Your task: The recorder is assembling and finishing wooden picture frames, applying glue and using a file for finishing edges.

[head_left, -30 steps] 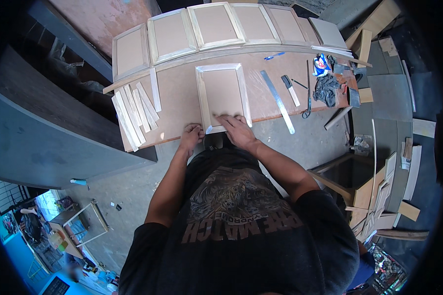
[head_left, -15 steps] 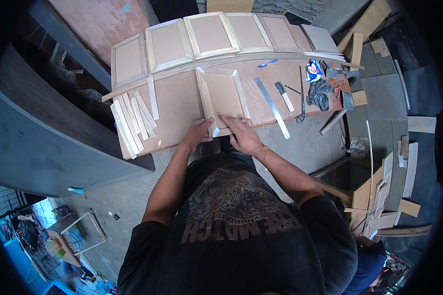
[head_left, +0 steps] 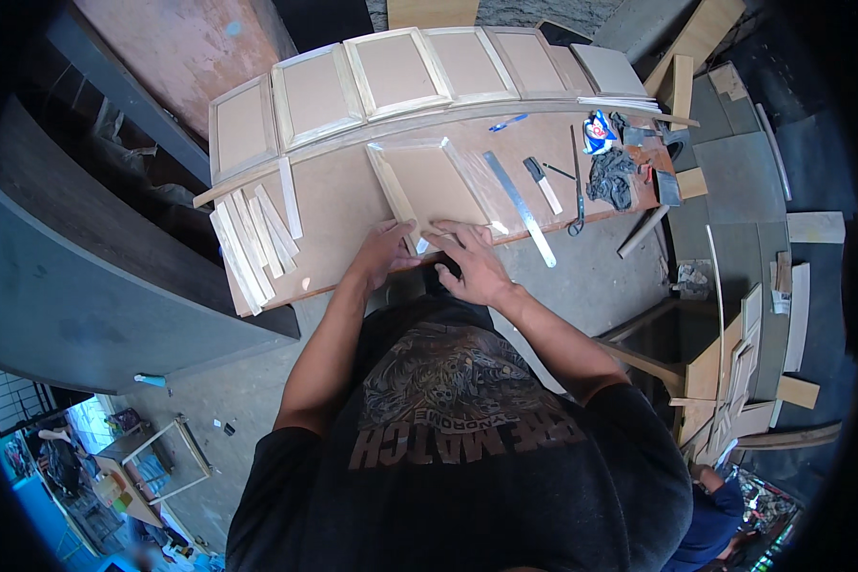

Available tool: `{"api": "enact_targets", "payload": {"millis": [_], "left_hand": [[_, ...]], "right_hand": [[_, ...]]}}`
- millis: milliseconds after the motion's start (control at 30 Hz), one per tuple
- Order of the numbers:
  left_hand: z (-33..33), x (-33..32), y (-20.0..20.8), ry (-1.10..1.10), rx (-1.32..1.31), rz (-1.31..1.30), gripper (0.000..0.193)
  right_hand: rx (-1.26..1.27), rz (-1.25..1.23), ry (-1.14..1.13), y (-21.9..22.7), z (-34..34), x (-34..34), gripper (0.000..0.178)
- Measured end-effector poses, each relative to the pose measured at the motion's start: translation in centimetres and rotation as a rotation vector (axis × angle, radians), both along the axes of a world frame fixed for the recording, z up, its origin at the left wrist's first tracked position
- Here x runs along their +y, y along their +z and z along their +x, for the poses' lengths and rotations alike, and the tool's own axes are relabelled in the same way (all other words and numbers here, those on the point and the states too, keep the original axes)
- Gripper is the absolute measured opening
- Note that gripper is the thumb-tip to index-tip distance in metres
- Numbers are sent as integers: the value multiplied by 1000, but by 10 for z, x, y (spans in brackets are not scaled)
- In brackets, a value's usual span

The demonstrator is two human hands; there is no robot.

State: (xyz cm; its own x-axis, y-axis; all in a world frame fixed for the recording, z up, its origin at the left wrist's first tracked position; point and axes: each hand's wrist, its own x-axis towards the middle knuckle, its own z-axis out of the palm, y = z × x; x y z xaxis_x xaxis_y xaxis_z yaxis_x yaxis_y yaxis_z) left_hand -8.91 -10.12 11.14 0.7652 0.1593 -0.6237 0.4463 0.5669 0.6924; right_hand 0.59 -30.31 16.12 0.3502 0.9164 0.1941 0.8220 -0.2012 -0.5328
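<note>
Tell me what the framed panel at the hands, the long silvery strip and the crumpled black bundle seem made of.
Framed panel: streaky pale rails suggest bare wood; its smooth, matte tan centre may be fibreboard or plywood. Long strip: probably bare metal, given its bright sheen. Black bundle: likely thin plastic, judging by glossy creases.

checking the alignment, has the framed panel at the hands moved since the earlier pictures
Yes: the framed panel has turned; its near end has swung right, toward the flat metal strip lying on the table.

Forearms (head_left: 322, 348) extend forward, hands (head_left: 381, 254) (head_left: 479, 267) close together, left fingers (head_left: 406, 260) perhaps curled
</note>
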Motion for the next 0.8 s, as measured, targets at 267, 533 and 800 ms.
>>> {"api": "enact_targets", "payload": {"millis": [267, 533, 800], "left_hand": [[5, -2, 13, 35, -34, -31, 41], [3, -4, 14, 39, -36, -45, 42], [2, -5, 11, 46, -56, -33, 43]], "right_hand": [[6, 44, 3, 13, -2, 5, 52], [6, 64, 15, 15, -4, 6, 48], [3, 89, -12, 17, -4, 10, 43]]}}
